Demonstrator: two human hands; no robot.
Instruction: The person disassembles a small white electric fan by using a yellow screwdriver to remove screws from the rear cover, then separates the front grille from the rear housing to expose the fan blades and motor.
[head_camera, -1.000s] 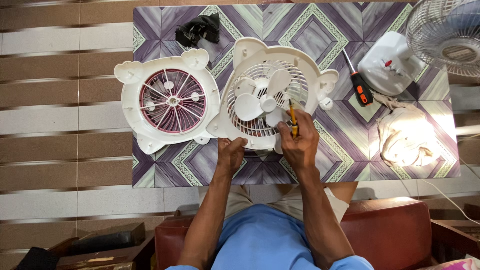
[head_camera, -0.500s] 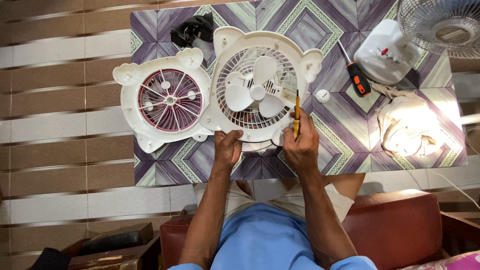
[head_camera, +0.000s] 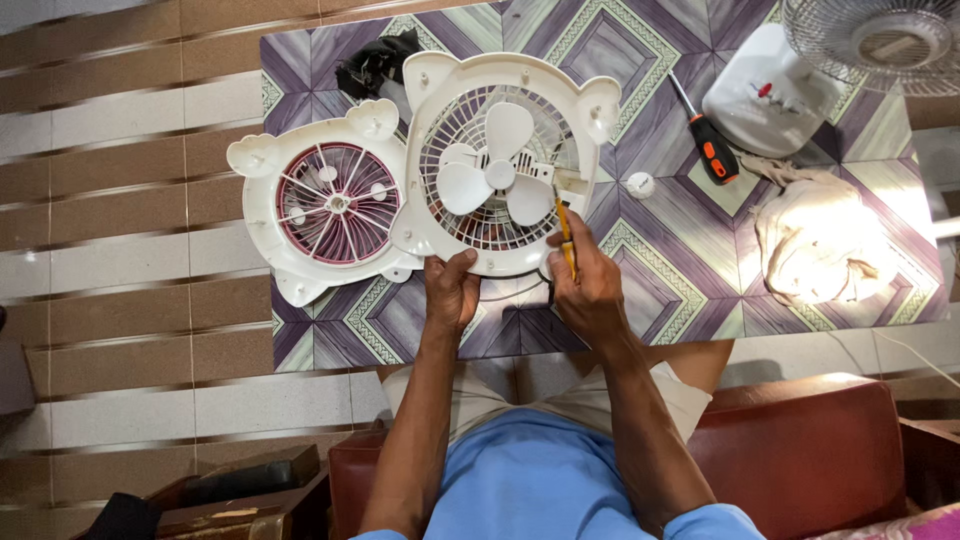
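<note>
A white fan housing with a three-blade white propeller lies on the patterned table. My left hand grips its near edge. My right hand holds a thin yellow screwdriver, its tip against the housing's right side. To the left lies a white front grille with a pink ring, partly under the housing.
A black-and-orange screwdriver, a small white knob, a cream cloth, a white fan base and a wire fan guard lie at the right. A black part sits at the back. A red chair is beside me.
The fan housing has been turned and shifted left and away, now overlapping the grille. Both hands followed it, and the yellow screwdriver tip moved onto its right side.
</note>
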